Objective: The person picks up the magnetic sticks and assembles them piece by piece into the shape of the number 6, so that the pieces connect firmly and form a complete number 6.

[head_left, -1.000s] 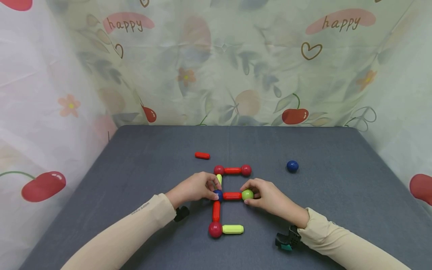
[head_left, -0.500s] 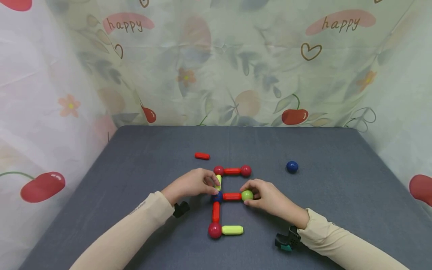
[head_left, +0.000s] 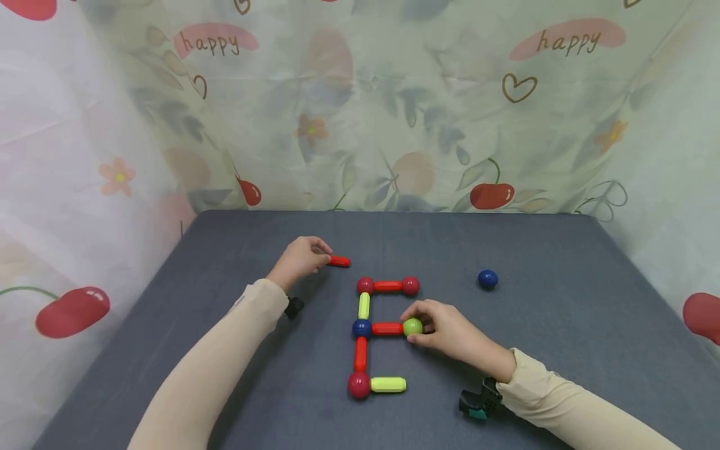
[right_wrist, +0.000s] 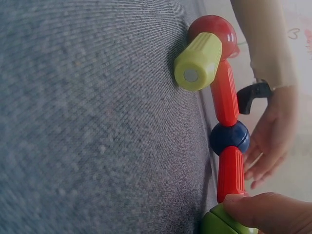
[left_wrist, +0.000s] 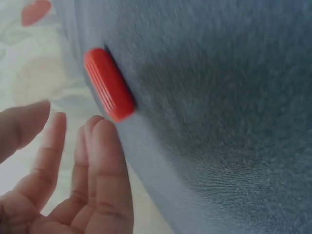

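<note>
My left hand (head_left: pixel 302 257) is at the far left of the work, its fingertips beside a loose red magnetic rod (head_left: pixel 340 261). In the left wrist view the fingers are loosely extended, and a gap shows between them and the red rod (left_wrist: pixel 108 84). My right hand (head_left: pixel 450 328) pinches a green ball (head_left: pixel 412 326) between thumb and fingers. That ball sits at the end of a red rod (head_left: pixel 387 328) joined to a blue ball (head_left: pixel 362 328). A yellow-green rod (head_left: pixel 364 306) runs from the blue ball up to a red ball (head_left: pixel 365 285).
Below the blue ball, another red rod (head_left: pixel 360 355) leads to a red ball (head_left: pixel 359 384) with a yellow-green rod (head_left: pixel 388 384) pointing right. At the top, a red rod (head_left: pixel 388 286) ends in a red ball (head_left: pixel 410 286). A loose blue ball (head_left: pixel 487 279) lies right on the dark table (head_left: pixel 540 250).
My left hand has left the blue ball and moved up and left to the loose red rod. The right hand stays on the green ball.
</note>
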Demonstrator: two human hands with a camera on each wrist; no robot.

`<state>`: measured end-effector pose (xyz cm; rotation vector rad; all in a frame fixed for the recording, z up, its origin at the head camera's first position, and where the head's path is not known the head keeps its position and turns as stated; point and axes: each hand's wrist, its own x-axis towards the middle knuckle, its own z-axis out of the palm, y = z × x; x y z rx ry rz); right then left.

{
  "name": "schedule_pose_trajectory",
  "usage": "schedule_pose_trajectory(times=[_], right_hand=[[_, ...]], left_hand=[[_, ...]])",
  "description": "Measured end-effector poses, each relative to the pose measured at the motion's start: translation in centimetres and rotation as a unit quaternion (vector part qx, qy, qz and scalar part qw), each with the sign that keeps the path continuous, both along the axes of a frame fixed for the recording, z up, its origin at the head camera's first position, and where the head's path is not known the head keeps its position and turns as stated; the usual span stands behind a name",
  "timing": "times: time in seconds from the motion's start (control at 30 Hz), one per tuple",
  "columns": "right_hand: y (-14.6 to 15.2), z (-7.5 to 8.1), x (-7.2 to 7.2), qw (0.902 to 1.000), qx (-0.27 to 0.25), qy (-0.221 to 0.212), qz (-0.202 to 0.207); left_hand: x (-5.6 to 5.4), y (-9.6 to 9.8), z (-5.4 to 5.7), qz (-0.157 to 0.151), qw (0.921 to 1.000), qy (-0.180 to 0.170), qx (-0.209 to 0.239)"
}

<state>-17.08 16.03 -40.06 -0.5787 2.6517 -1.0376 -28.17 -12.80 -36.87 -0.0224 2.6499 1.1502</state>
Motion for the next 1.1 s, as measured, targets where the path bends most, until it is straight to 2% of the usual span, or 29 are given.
schedule_pose_trajectory(times=[0.2, 0.37, 0.63, 0.87, 1.1], right_hand=[[0.0, -0.1, 0.0, 1.0, 0.002, 0.002, 0.001], [0.0, -0.2, -0.1, 1.0, 0.0, 0.003, 0.004], [0.0, -0.2, -0.2, 1.0, 0.003, 0.008, 0.004], [0.0, -0.1, -0.1, 0.9999, 0.01, 0.008, 0.002], [-0.1, 0.0, 0.1, 0.9999, 0.01, 0.006, 0.0]], left_hand=[[-1.8, -0.5, -0.9, 0.024, 0.9983, -0.051, 0.017], [-2.4, -0.6, -1.5, 0.028, 0.996, -0.077, 0.036], [-3.0, -0.5, -2.1, 0.026, 0.9951, -0.083, 0.047], [-3.0, -0.1, -1.8, 0.018, 0.9955, -0.091, 0.02], [-3.0, 0.0, -1.9, 0.011, 0.9966, -0.082, -0.006]])
